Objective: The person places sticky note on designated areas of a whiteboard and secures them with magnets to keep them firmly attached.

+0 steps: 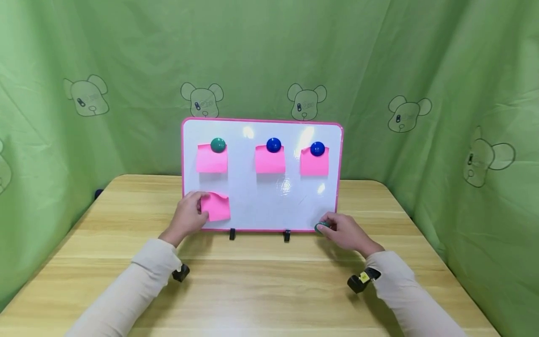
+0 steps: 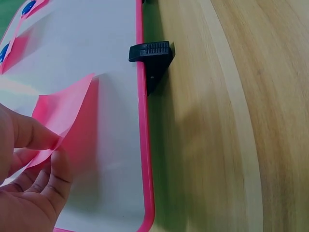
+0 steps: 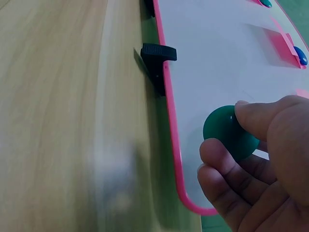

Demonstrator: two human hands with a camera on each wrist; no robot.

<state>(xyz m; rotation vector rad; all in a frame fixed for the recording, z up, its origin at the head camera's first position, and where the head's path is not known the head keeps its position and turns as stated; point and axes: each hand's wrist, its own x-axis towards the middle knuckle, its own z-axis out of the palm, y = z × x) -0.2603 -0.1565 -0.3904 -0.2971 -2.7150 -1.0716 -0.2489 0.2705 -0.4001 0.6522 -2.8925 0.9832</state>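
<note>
My left hand (image 1: pixel 188 214) pinches the left edge of a pink sticky note (image 1: pixel 216 207) at the lower left of the whiteboard (image 1: pixel 261 201). In the left wrist view the note (image 2: pixel 66 108) bends away from the board, thumb and fingertips on its edge. At the board's lower right corner, my right hand (image 1: pixel 343 230) grips a round green magnet (image 3: pixel 229 129) between thumb and fingers. Above, another green magnet (image 1: pixel 218 145) sits on a pink note (image 1: pixel 212 160). Two blue magnets, one in the middle (image 1: pixel 273 145) and one at right (image 1: pixel 317 149), sit on two more notes.
Two black clip feet, left (image 1: pixel 232 234) and right (image 1: pixel 287 235), support the pink-framed board upright on the wooden table (image 1: pixel 252 285). A green curtain (image 1: pixel 252 56) with mouse-head drawings hangs behind and at the sides. Black devices are strapped at both wrists.
</note>
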